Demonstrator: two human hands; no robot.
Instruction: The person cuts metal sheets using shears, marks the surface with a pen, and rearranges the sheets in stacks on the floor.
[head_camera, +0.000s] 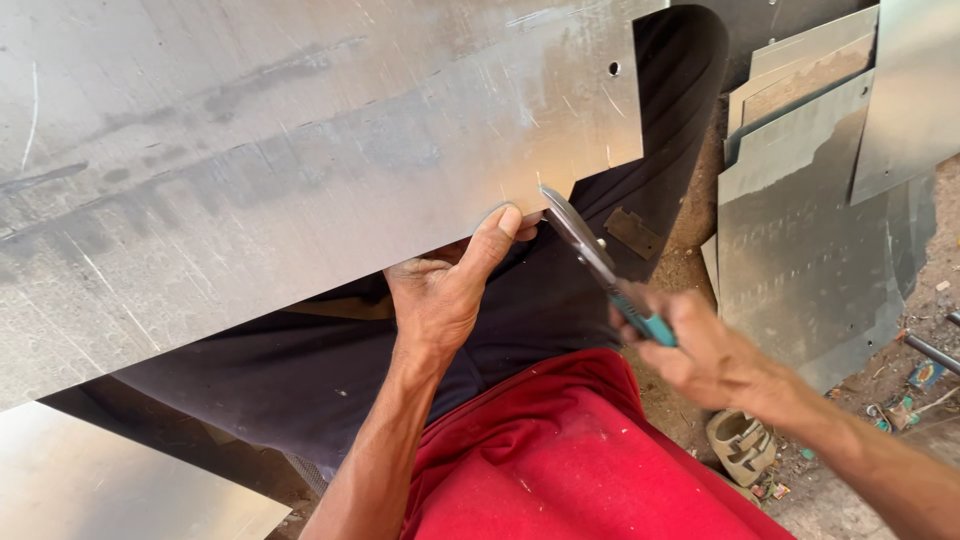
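Left hand (440, 290) grips the metal sheet (300, 150) edge (fingers hidden beneath); right hand (690, 345), blurred, clasps teal-handled snips (600, 265).

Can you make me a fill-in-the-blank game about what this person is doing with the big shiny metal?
1. The right hand holds snips with a ____ handle.
2. The left hand grips the lower edge of a big metal ____.
3. The person's shirt is ____.
4. More metal pieces lean on the person's ____ side.

Missing words: teal; sheet; red; right
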